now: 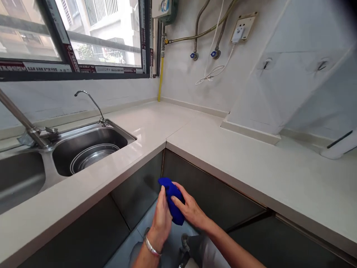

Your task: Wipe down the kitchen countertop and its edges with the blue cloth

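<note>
A bunched blue cloth [172, 199] is held between both my hands, low in front of the corner of the dark cabinet fronts. My left hand [161, 219], with a silver bracelet at the wrist, presses its fingers against the cloth's left side. My right hand [189, 209] wraps its fingers over the cloth's right side. Both hands are below the level of the white L-shaped countertop [223, 156].
A steel double sink [83, 149] with a round strainer basket and two taps is set into the counter at left. A window runs behind it. On the back wall are hoses, valves, a socket with a white cable, and a yellow pipe [161, 78].
</note>
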